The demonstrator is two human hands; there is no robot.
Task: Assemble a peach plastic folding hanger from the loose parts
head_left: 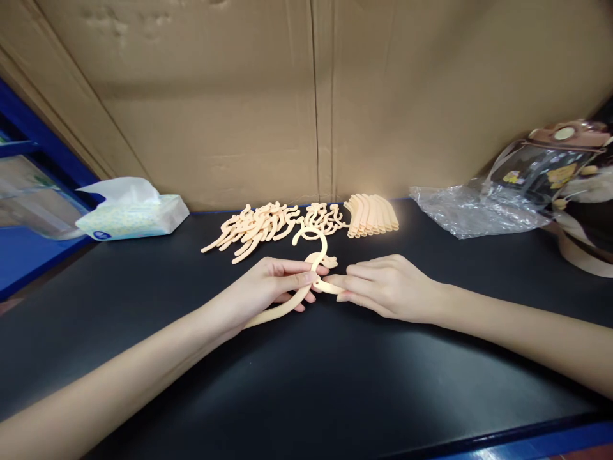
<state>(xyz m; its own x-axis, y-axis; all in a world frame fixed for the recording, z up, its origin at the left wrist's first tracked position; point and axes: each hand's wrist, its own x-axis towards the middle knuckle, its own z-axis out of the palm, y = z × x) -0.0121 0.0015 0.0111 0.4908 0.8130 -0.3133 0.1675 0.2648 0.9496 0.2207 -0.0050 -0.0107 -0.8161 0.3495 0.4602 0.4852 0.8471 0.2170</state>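
Between thumb and fingers, my left hand (280, 284) pinches a cream plastic hanger piece (282, 306). Its top curls into a hook (320, 237), and its long curved arm runs down to the left under the palm. My right hand (383, 287) is closed on a smaller cream hanger part (329, 288) with a small hole near its end. That end meets the hook piece at my left thumb; whether the two are joined I cannot tell. Another small cream piece (331, 261) lies on the table just behind my fingers.
At the back of the black table (268, 396) lie a pile of curved hooked pieces (261, 227), smaller hooked pieces (323, 217) and stacked curved tubes (372, 216). A tissue pack (134, 217) sits left; a plastic bag (469, 211) and bottle (541, 169) sit right. Cardboard (215, 115) stands behind.
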